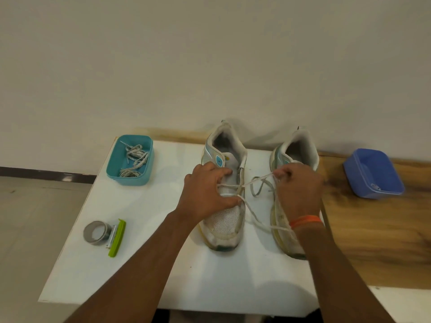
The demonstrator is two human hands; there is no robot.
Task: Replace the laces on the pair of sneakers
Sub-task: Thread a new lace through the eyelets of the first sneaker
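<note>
Two worn white sneakers with teal trim stand on a white table [144, 264], toes toward me. My left hand [205, 194] holds the left sneaker [225, 220] over its tongue and eyelets, fingers and thumb curled round the upper. A white lace [254, 216] runs from that sneaker's eyelets out to the right. My right hand [297, 190] pinches the lace end above the right sneaker [289, 238], which my right hand and wrist largely cover.
A teal tub [116, 171] at the back left holds several loose laces [134, 160]. A blue tub [363, 183] sits at the right on the wooden surface [377, 241]. A roll of grey tape [96, 231] and a green tool [117, 238] lie front left.
</note>
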